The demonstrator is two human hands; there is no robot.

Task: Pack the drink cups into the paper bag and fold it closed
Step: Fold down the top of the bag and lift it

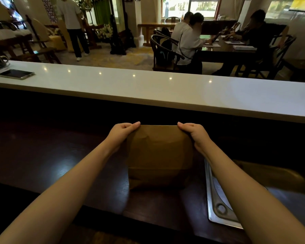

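A brown paper bag (159,155) stands upright on the dark wooden counter (60,155) straight in front of me. Its top edge is pressed flat and closed. My left hand (122,132) pinches the bag's top left corner, and my right hand (195,132) pinches the top right corner. No drink cups can be seen; the inside of the bag is hidden.
A raised white counter ledge (148,90) runs across behind the bag, with a phone (16,74) lying at its far left. A steel sink rim (217,199) lies to the right of the bag. Beyond the ledge, people sit at a table and one person walks.
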